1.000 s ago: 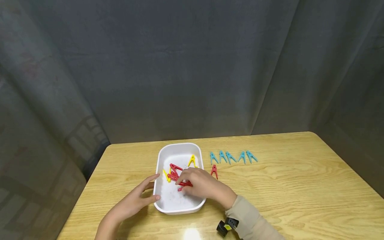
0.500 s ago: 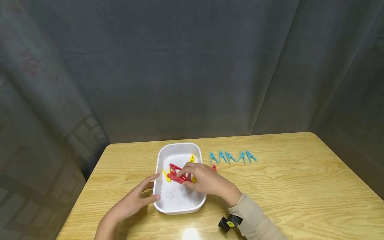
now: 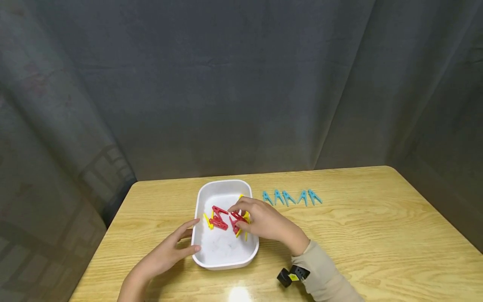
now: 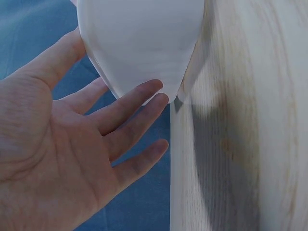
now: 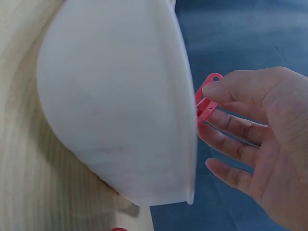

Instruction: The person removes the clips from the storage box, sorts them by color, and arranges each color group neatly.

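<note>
A white plastic tray [image 3: 222, 265] stands on the table with several red and yellow clothespins in it. My left hand [image 3: 167, 253] touches its left side, the fingers fairly straight and spread. In the left wrist view the fingertips lie against the tray's outer wall [image 4: 139, 43]. Over the tray's right part, my right hand [image 3: 264, 220] pinches a red clothespin [image 5: 208, 103] between thumb and fingers. Beside it lie more red clothespins [image 3: 219, 223] and a yellow one [image 3: 208, 221]. Other yellow clothespins at the right side are partly covered by my right hand.
Several blue clothespins [image 3: 286, 198] lie in a row on the wooden table [image 3: 362, 226], right of the tray. A sliver of red [image 5: 119, 229] shows on the table in the right wrist view. Dark grey curtain [image 3: 226, 88] hangs behind.
My right hand has shifted up and right inside the tray, drawing a red clothespin away from the pile. The red clothespin on the table is now hidden behind it. My left hand stays put.
</note>
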Demonstrator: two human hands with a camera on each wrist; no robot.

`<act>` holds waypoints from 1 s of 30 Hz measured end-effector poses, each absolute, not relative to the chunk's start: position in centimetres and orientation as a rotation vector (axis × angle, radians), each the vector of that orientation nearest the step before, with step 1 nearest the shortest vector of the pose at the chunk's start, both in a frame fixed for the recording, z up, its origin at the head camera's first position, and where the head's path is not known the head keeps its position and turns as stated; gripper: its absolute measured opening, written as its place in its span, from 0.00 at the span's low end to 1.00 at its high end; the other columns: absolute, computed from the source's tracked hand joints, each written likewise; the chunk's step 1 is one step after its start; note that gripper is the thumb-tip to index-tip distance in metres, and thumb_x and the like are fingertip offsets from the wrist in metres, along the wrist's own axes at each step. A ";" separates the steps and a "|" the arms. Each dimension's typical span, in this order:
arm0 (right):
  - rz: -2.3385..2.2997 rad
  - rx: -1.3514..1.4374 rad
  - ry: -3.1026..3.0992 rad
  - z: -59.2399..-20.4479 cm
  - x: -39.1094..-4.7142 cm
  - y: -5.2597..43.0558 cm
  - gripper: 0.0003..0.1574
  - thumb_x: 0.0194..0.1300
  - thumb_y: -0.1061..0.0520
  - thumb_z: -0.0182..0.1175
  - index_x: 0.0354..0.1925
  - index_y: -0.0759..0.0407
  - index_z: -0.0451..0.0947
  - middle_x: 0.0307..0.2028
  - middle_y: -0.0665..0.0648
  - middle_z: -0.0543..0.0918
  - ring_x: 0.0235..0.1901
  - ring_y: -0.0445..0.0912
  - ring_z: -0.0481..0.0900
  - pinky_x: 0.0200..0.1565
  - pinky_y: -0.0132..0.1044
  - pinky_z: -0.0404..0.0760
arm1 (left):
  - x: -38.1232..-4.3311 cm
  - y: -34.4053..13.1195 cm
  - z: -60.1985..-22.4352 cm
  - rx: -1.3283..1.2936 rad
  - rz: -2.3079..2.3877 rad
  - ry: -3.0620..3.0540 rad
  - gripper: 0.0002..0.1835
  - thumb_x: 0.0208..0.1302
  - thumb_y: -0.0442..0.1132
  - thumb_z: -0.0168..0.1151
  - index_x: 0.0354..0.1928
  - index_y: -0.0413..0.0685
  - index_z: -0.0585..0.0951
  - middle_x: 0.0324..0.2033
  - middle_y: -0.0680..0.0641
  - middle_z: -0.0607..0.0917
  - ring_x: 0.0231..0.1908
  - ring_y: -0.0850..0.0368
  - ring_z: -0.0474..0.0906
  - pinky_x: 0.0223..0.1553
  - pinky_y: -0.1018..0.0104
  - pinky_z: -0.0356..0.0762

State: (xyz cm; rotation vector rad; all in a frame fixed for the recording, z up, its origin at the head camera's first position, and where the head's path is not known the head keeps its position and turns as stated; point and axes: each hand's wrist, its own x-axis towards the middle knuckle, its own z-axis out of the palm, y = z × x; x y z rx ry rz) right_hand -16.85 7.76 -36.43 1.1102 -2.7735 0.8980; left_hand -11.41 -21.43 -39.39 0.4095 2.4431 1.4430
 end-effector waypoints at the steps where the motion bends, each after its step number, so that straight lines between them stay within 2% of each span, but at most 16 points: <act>1: 0.903 1.100 -2.773 -36.3 -16.9 8.0 0.21 0.62 0.58 0.69 0.54 0.55 0.82 0.44 0.46 0.80 0.39 0.45 0.77 0.41 0.34 0.77 | -11.4 -21.4 -39.4 0.404 1.444 2.442 0.38 0.66 0.42 0.67 0.74 0.45 0.61 0.63 0.34 0.72 0.64 0.36 0.67 0.61 0.40 0.65; 8: 0.978 0.932 -2.780 -35.5 -16.9 9.6 0.20 0.62 0.60 0.68 0.52 0.53 0.80 0.42 0.46 0.79 0.39 0.43 0.76 0.36 0.35 0.76 | -11.8 -21.2 -39.3 0.410 1.439 2.439 0.38 0.66 0.43 0.66 0.74 0.44 0.61 0.65 0.33 0.70 0.64 0.36 0.67 0.62 0.39 0.64; 14: 1.018 0.893 -2.735 -35.3 -17.0 11.2 0.23 0.63 0.60 0.68 0.57 0.55 0.80 0.41 0.46 0.79 0.38 0.45 0.76 0.30 0.32 0.76 | -11.7 -21.1 -39.7 0.379 1.443 2.427 0.38 0.66 0.43 0.67 0.74 0.47 0.62 0.64 0.34 0.72 0.64 0.37 0.67 0.62 0.40 0.64; 17: 1.060 0.897 -2.702 -35.2 -17.0 12.2 0.23 0.62 0.61 0.68 0.56 0.54 0.81 0.43 0.47 0.80 0.39 0.48 0.77 0.31 0.33 0.77 | -11.6 -21.1 -39.7 0.365 1.442 2.425 0.38 0.66 0.43 0.67 0.74 0.48 0.62 0.63 0.34 0.72 0.64 0.36 0.67 0.62 0.39 0.64; 22: 1.038 0.858 -2.685 -35.4 -17.0 13.7 0.21 0.62 0.60 0.69 0.54 0.52 0.82 0.44 0.45 0.80 0.40 0.47 0.77 0.36 0.35 0.77 | -11.5 -21.1 -39.6 0.375 1.441 2.433 0.38 0.66 0.43 0.67 0.74 0.46 0.62 0.63 0.34 0.72 0.64 0.35 0.67 0.62 0.37 0.64; 26: 0.989 0.807 -2.720 -35.9 -17.1 14.7 0.20 0.62 0.59 0.69 0.53 0.51 0.82 0.44 0.44 0.80 0.40 0.45 0.77 0.35 0.35 0.76 | -11.7 -21.1 -39.6 0.358 1.438 2.433 0.38 0.66 0.43 0.67 0.74 0.47 0.62 0.63 0.35 0.73 0.65 0.37 0.67 0.63 0.38 0.63; 30: 0.968 0.767 -2.745 -36.5 -17.1 15.7 0.22 0.60 0.63 0.69 0.54 0.54 0.82 0.44 0.45 0.81 0.39 0.44 0.77 0.33 0.35 0.75 | -11.8 -21.0 -39.5 0.363 1.438 2.431 0.38 0.66 0.42 0.67 0.74 0.46 0.62 0.63 0.34 0.73 0.64 0.36 0.67 0.62 0.38 0.63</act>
